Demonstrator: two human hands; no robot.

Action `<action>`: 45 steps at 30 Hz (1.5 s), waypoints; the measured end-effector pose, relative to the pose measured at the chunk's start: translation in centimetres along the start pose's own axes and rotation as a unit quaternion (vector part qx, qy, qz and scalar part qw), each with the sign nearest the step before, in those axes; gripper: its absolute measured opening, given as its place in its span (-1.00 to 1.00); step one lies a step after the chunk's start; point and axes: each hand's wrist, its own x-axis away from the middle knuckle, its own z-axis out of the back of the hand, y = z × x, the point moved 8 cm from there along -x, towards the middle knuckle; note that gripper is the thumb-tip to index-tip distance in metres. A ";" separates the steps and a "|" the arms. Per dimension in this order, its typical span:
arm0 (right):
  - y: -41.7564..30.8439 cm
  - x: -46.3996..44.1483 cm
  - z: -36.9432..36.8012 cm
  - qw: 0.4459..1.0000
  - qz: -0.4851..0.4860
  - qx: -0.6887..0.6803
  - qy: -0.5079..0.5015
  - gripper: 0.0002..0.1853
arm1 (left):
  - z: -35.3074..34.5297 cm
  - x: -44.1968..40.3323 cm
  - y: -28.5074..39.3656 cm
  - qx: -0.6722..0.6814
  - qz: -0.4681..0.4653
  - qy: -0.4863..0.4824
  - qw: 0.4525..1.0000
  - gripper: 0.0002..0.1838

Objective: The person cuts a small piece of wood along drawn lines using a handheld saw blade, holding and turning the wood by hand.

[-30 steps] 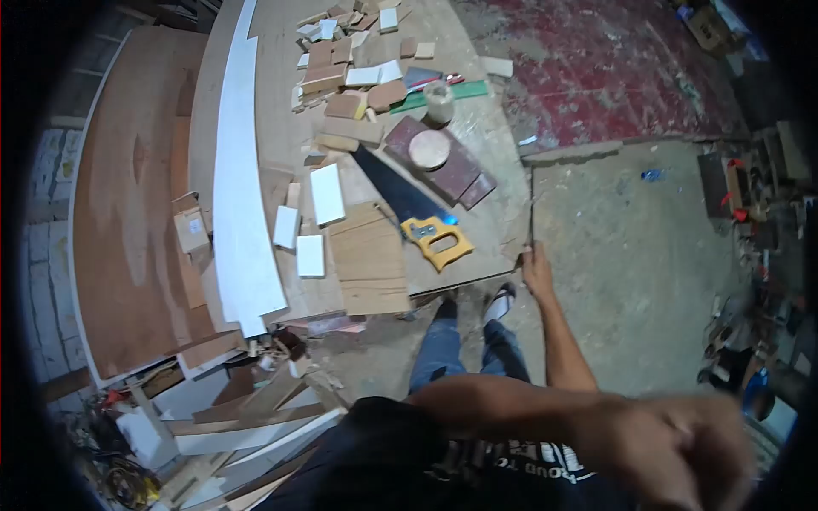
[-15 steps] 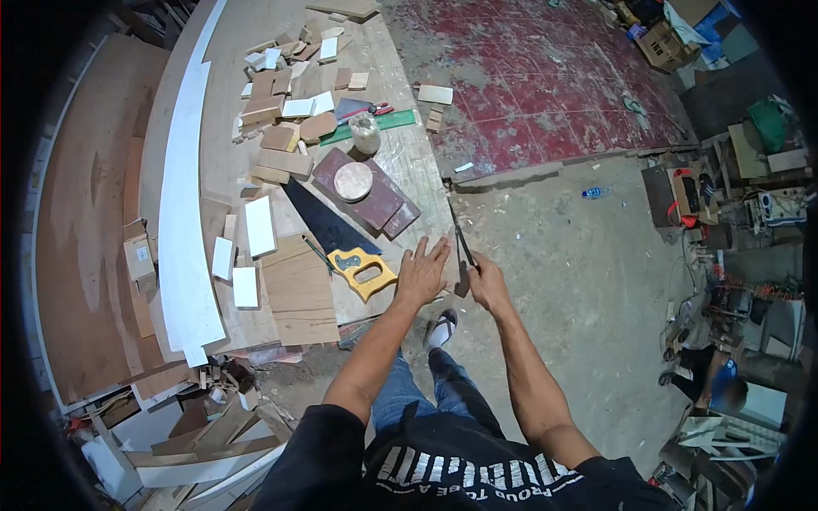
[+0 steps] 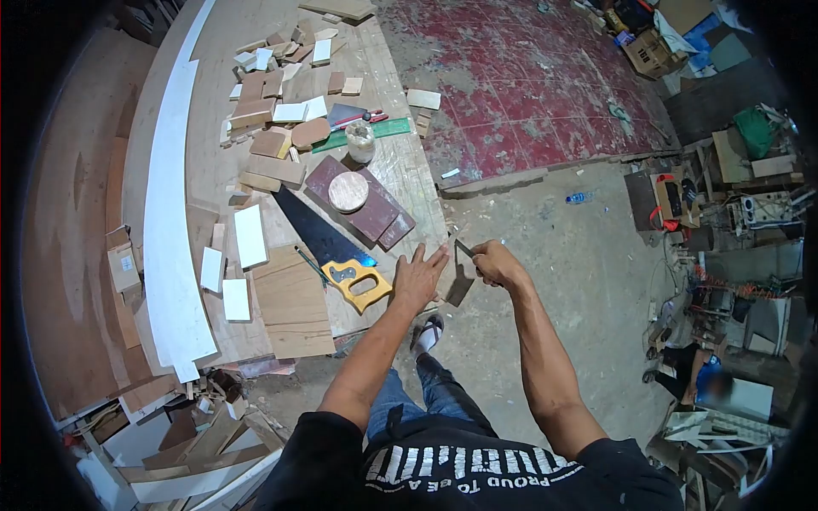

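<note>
Fingers apart, the left hand (image 3: 417,279) rests on the table (image 3: 375,81) near its near right corner, beside the saw (image 3: 328,243); we note the right hand (image 3: 501,265) clamped around a dark tool (image 3: 463,248).

Reaches forward with left forearm (image 3: 373,351) and right forearm (image 3: 542,351), both bare. Rests the left hand (image 3: 414,281) palm-down, fingers (image 3: 418,254) spread and pointing ahead. Grips with the right hand (image 3: 497,263), bent inward at the wrist (image 3: 519,284), near the left but apart.

The tabletop (image 3: 402,176) is tan, the saw handle (image 3: 368,300) yellow, its blade (image 3: 319,230) black, the tiles (image 3: 503,115) mottled red.
</note>
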 end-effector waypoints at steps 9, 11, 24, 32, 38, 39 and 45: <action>-0.1 -1.7 -0.1 0.990 -0.046 -0.110 -0.081 -0.60 | -0.4 -0.2 0.0 0.003 0.012 -0.035 0.999 0.06; -0.5 -3.0 -0.4 0.998 -0.052 -0.005 -0.047 -0.62 | 0.0 -0.3 -0.1 -0.002 0.018 -0.041 0.999 0.05; 0.7 -2.7 -1.6 0.997 -0.022 -0.064 -0.026 -0.78 | -0.3 -0.2 0.3 -0.014 0.034 -0.040 0.999 0.02; -0.1 -1.9 -2.2 0.996 -0.007 -0.093 0.016 -0.58 | -0.5 -0.6 0.0 -0.014 0.040 -0.033 0.999 -0.02; -2.2 0.5 -0.1 0.998 -0.011 -0.056 -0.027 -0.67 | -0.2 -0.4 0.1 -0.015 0.039 -0.055 0.998 -0.02; -1.6 0.1 -0.3 0.998 -0.013 -0.057 -0.026 -0.67 | -0.4 -0.3 0.2 -0.016 0.036 -0.056 0.998 -0.02; -0.7 0.0 -0.1 0.995 -0.043 -0.048 -0.072 -0.51 | -0.3 0.0 0.1 -0.017 0.037 -0.067 0.997 0.00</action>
